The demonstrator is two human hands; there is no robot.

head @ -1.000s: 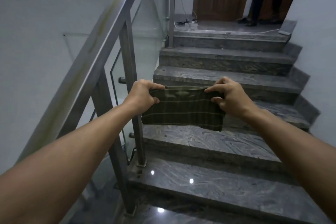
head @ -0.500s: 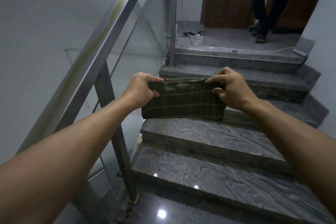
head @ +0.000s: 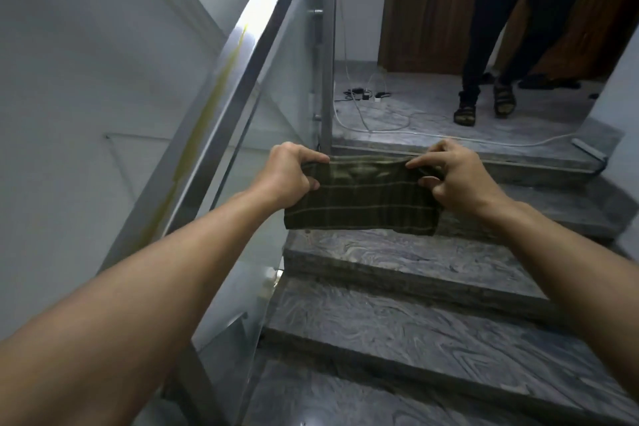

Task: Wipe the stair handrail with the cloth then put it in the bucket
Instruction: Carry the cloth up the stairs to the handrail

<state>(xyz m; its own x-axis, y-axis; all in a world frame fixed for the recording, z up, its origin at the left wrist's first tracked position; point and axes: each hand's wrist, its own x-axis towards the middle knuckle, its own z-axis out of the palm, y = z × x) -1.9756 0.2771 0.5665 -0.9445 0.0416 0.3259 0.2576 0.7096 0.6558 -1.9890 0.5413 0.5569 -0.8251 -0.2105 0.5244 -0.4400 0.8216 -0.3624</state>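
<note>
Olive striped cloth [head: 361, 199]: stretched between left hand [head: 288, 176] and right hand [head: 456, 180], both pinching its top edge. Steel handrail [head: 242, 55] at ten o'clock, untouched, yellow streak showing. Landing now nearer than a second ago; wiping not begun. Bucket unseen.

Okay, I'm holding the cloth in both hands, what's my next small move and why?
Probably swing the cloth left onto the handrail: both the left hand and right hand hold it clear of the rail, whose yellowish streak looks unwiped.
</note>
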